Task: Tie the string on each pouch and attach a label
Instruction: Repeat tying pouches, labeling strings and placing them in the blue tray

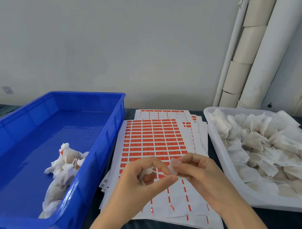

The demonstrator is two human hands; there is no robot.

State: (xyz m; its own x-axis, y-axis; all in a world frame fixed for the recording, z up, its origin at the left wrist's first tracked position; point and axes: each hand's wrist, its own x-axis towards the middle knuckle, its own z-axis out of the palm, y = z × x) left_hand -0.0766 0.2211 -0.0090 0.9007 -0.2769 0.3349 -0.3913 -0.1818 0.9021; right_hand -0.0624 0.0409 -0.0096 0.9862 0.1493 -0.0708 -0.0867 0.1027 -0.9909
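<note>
Lower centre of the frame, just above the label sheets (pixel 196 206), you're prob. working the tie step: your left hand (pixel 137 179) is curling thumb & fingers round a small white pouch (pixel 145 171), and your right hand (pixel 202 175) is pinching a white flap of it, w/ the string (pixel 157 172) running between the two. Next, I'd judge, you're needing to snug the knot w/o tearing the fabric, then free one hand to peel an orange label (pixel 154 144); blue tray (pixel 107 128) at lower left is holding done pouches (pixel 63 163).
</note>
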